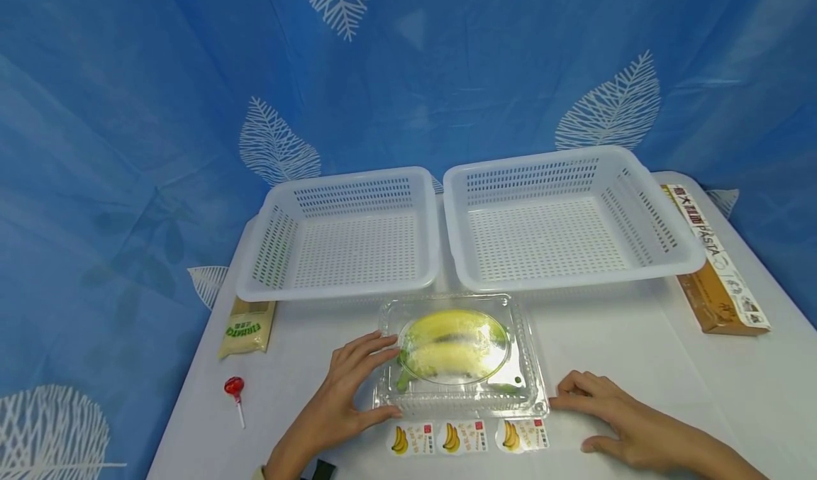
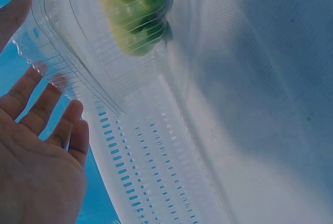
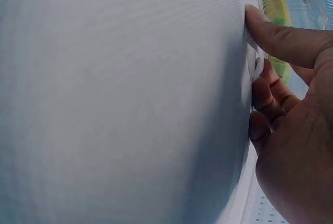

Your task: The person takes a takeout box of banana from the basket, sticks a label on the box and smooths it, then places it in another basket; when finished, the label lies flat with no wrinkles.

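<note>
A clear plastic clamshell box, lid down, lies in front of me with yellow-green bananas inside. My left hand is at its left side, fingertips over the lid's edge and thumb by the front left corner. In the left wrist view those fingers are spread along the rim. My right hand rests low by the front right corner, index fingertip right at the box and thumb apart from it. Three banana-picture labels, a left one, a middle one and a right one, lie before the box.
Two white perforated baskets, a left one and a right one, stand behind the box. A pasta carton lies at the far right. At the left are a beige packet and a red lollipop. A blue leaf-patterned cloth hangs behind.
</note>
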Demonstrator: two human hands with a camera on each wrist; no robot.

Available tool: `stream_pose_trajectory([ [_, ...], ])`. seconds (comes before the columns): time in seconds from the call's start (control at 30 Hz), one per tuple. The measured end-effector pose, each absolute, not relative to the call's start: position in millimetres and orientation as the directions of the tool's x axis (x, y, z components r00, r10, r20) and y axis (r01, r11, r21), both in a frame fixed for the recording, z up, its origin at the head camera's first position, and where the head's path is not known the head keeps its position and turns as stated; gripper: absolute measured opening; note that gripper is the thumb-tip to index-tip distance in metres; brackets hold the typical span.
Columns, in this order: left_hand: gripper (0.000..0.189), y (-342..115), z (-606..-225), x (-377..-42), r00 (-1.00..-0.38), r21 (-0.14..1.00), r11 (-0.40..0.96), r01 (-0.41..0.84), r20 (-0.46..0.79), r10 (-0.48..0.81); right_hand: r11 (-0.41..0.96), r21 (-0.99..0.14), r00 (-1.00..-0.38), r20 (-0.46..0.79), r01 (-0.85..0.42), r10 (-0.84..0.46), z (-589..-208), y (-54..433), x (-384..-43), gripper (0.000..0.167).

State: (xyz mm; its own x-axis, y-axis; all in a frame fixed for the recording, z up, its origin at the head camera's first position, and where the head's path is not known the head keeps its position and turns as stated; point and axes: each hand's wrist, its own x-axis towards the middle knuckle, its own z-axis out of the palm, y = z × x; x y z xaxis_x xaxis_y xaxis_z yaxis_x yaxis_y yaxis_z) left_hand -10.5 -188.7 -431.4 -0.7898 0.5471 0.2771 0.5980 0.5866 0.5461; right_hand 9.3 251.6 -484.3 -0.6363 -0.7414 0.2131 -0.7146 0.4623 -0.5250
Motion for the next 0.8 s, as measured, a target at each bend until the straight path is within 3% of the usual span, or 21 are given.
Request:
stream_pose_trajectory([
  [0.1,0.081,-188.4,-430.9,-10.6,-0.787,0.542,0.585,0.603,0.283,0.548,0.424,-0.569,-0.617,0.196,-0.704,-0.762,-483.6,252.7,7.3,0.064],
  [0.33,0.080,-187.4,-429.0,-10.6,-0.784,0.536,0.588,0.606,0.281,0.553,0.210,-0.803,-0.548,0.166,-0.557,-0.819,-481.7,254.0,1.5,0.068],
  [0.53,0.081,-187.3,-431.2,-10.4,-0.769,0.516,0.580,0.631,0.315,0.557,0.075,-0.852,-0.484,0.220,-0.518,-0.847,-484.7,255.4,-2.1,0.064],
  [0.8,0.081,-187.2,-430.8,-10.2,-0.771,0.515,0.584,0.628,0.309,0.557,0.070,-0.848,-0.485,0.230,-0.526,-0.844,-483.8,261.5,-4.0,0.056],
])
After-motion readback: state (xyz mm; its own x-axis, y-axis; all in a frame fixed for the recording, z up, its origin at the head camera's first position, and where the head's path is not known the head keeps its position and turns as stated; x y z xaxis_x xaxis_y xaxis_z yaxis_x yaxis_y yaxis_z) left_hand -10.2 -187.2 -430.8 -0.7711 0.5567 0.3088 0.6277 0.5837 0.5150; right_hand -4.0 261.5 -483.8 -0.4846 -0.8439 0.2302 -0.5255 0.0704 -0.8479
